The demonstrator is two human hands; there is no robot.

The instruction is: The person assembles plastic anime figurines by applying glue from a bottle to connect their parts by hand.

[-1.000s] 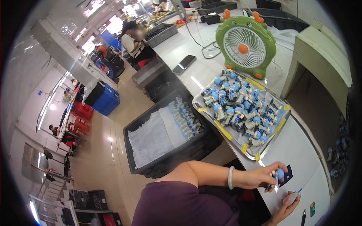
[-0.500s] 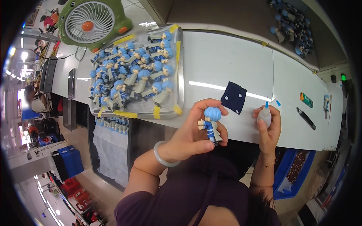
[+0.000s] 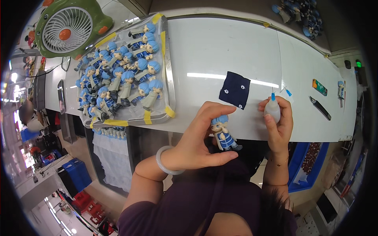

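Observation:
A small blue-haired figurine (image 3: 225,137) in a blue outfit rests in my left hand (image 3: 191,143), its face and front turned up toward me. My thumb and fingers curve around it. In my right hand (image 3: 282,128) is a translucent squeeze bottle (image 3: 272,111), needle tip and blue collar pointing up. Between the hands, slightly farther off, a dark navy cloth (image 3: 234,91) with small white motifs lies on the white table. A blue needle cap (image 3: 288,93) lies just beyond the bottle.
To the left, a plastic-lined tray (image 3: 170,78) with yellow tape holds many similar figurines (image 3: 118,74). Beyond it stands a green fan (image 3: 65,33). At right lie a black cutter knife (image 3: 321,108), a green-and-orange packet (image 3: 319,87) and another figurine (image 3: 341,91). A shelf above holds more figurines (image 3: 301,15).
The figurine has been turned in my left hand from its back and side to its front. My right hand still holds the bottle. The whole view has shifted slightly.

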